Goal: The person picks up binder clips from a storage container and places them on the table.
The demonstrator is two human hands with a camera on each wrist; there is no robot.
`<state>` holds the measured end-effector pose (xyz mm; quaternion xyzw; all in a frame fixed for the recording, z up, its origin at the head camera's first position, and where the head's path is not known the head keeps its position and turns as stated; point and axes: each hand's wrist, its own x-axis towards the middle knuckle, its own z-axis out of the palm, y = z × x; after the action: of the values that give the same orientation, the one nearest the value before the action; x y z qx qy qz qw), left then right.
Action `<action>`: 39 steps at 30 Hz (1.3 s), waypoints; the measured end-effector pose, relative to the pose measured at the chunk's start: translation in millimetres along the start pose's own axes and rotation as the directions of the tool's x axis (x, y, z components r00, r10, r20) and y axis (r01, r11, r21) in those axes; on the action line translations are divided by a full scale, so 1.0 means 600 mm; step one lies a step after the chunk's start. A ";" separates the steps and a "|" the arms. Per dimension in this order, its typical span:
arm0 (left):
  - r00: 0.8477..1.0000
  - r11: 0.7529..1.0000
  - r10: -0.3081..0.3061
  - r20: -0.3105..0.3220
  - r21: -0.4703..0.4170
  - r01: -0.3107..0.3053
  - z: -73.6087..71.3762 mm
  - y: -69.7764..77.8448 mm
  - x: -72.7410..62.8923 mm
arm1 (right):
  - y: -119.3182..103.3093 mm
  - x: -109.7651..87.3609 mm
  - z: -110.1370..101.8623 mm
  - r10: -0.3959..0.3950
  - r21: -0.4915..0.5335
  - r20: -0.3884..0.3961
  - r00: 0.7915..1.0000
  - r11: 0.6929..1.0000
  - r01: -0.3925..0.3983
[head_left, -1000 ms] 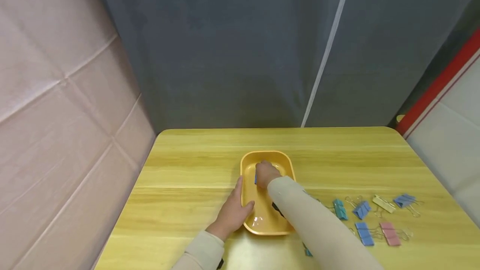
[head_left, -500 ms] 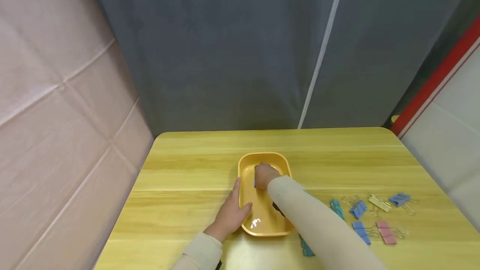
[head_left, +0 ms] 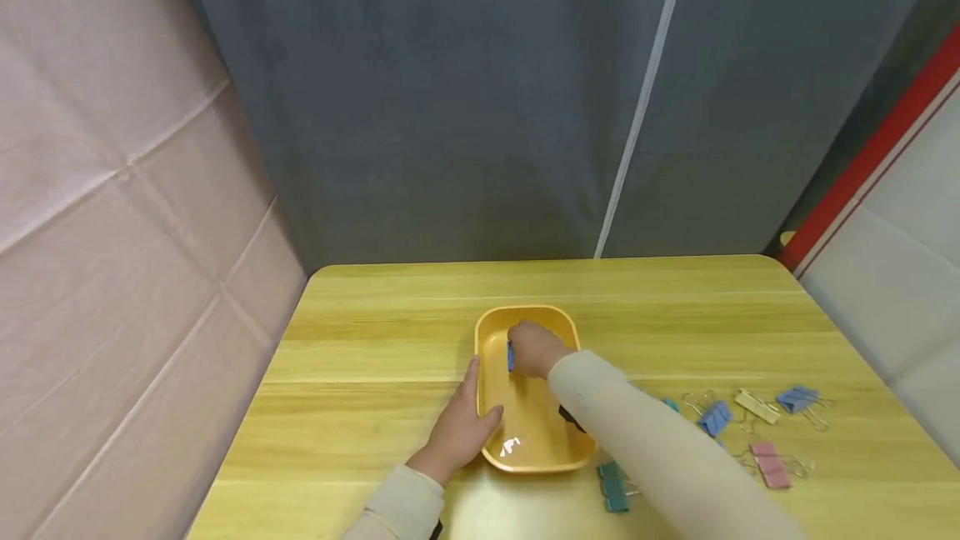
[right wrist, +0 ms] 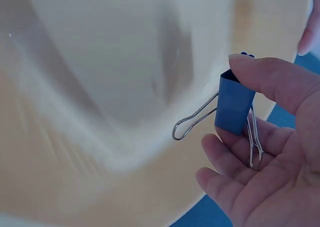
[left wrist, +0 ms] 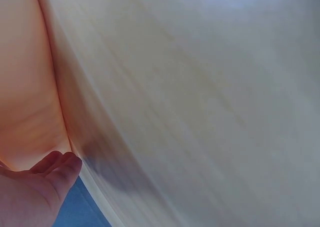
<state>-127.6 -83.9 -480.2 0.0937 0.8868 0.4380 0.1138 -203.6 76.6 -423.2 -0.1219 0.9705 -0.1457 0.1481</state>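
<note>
My left hand [head_left: 457,432] holds the left side of a yellow tray [head_left: 528,440], its thumb over the rim and its fingers along the outside wall. In the left wrist view, those fingers [left wrist: 60,172] lie by the tray's outer wall [left wrist: 30,77]. Over the tray's far part, my right hand [head_left: 536,348] pinches a blue binder clip [head_left: 511,357]. The right wrist view shows the blue clip [right wrist: 234,104] between thumb and fingers, its wire handles spread apart. Inside the tray I see no other clip, though the right forearm covers part of it.
Right of the tray lie several binder clips: a dark teal one [head_left: 613,487], a pink one [head_left: 771,465], a pale yellow one [head_left: 757,406] and blue ones such as the far-right clip [head_left: 798,398]. The right sleeve [head_left: 660,448] hides some. A dark curtain [head_left: 450,107] hangs behind the wooden table [head_left: 375,407].
The right forearm has shifted slightly right, showing more of the dark teal clip and covering more of a blue one. The blue clip stays in my right hand; the left hand keeps its hold.
</note>
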 end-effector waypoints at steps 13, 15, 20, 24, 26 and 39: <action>1.000 1.000 0.005 0.001 -0.007 -0.005 0.002 -0.004 0.003 | -0.012 -0.029 -0.035 -0.089 0.016 -0.069 0.994 0.996 0.090; 1.000 1.000 0.007 0.000 -0.006 -0.007 0.003 -0.004 0.003 | -0.012 -0.034 -0.040 -0.104 0.023 -0.086 0.991 0.994 0.107; 1.000 1.000 0.008 0.005 -0.007 -0.008 0.001 -0.003 0.002 | -0.009 -0.049 -0.052 -0.138 0.018 -0.117 0.983 0.990 0.141; 1.000 1.000 0.004 0.009 0.000 -0.004 0.001 -0.005 0.002 | -0.002 -0.061 -0.059 -0.174 -0.008 -0.155 0.972 0.985 0.175; 1.000 1.000 0.005 0.006 0.003 -0.005 0.001 -0.006 0.002 | 0.002 -0.065 -0.062 -0.192 -0.023 -0.179 0.965 0.981 0.191; 1.000 1.000 0.010 0.000 0.013 -0.010 0.001 -0.005 0.003 | 0.045 -0.100 -0.081 -0.306 -0.063 -0.285 0.908 0.952 0.301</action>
<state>-129.1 -84.9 -483.3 0.0990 0.8891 0.4328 0.1110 -168.7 130.5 -372.0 -0.2497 0.9522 -0.1745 -0.0220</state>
